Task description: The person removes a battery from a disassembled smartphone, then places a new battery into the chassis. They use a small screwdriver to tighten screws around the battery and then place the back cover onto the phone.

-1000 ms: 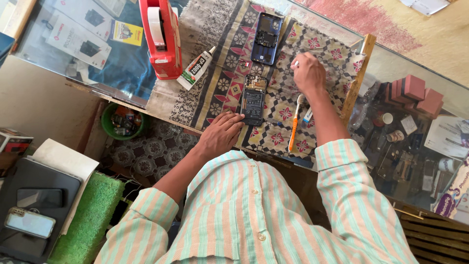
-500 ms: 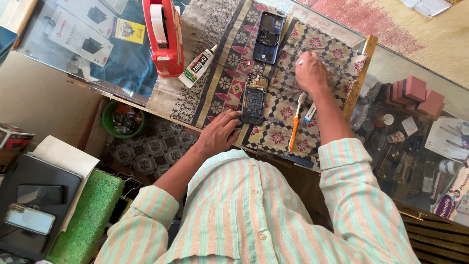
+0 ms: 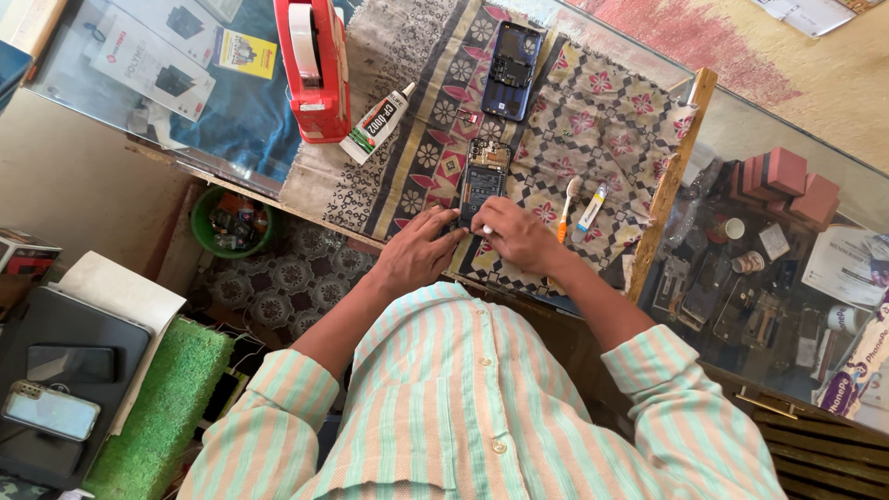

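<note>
Head view, looking straight down on a glass-topped counter [image 3: 139,111] covered in part by a patterned cloth [image 3: 611,120].

Opened phone [image 3: 482,185]: flat on the cloth, near the counter's near edge, innards exposed, long axis running away from the wearer.

Left hand [image 3: 419,252]: palm down on the cloth at the near edge, fingers together and extended, tips touching the phone's lower left side.

Right hand [image 3: 520,236]: just right of the left hand, fingers curled together, pinching a small pale object [image 3: 487,229] against the phone's bottom end; kind of object not discernible.

Back cover [image 3: 511,57]: dark blue, on the cloth toward the far edge, well apart from both hands.

Toothbrush [image 3: 566,208] and small tube [image 3: 592,206]: side by side on the cloth, just right of the right hand.

Glue tube [image 3: 378,122]: white, lying tilted at the cloth's left border.

Tape dispenser [image 3: 310,65]: red, on the glass, just left of the glue tube.

Green bowl [image 3: 231,222]: below the counter, left of the left hand.
</note>
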`<act>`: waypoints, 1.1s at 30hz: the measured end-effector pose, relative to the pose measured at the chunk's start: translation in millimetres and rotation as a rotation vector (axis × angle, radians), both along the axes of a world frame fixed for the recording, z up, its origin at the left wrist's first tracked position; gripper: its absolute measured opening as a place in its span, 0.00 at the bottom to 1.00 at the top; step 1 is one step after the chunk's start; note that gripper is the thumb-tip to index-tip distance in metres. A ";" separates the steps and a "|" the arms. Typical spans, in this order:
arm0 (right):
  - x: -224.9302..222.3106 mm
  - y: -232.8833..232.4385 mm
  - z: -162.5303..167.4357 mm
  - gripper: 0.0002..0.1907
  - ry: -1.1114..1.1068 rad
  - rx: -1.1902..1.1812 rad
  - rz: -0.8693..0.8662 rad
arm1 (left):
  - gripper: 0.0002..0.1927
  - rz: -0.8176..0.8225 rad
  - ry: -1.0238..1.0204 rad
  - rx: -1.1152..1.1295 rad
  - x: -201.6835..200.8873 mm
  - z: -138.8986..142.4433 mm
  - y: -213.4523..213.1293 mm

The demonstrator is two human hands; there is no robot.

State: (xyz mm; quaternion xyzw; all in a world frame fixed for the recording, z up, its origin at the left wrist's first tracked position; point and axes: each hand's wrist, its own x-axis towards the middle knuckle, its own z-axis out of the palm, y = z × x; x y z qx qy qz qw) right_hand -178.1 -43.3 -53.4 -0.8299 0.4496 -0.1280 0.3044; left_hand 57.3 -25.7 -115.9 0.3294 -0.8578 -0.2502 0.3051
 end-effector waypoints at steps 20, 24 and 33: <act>-14.3 0.5 -21.2 0.12 -0.112 -0.131 -0.037 | 0.17 0.004 0.039 -0.001 -1.2 -3.6 1.4; -20.9 -1.9 -20.0 0.16 -0.174 0.043 -0.232 | 0.18 0.009 0.029 -0.017 -1.1 -4.0 1.1; -10.6 20.4 -42.1 0.15 -1.033 0.165 -0.417 | 0.19 -0.004 -0.014 0.001 -0.8 0.7 -1.9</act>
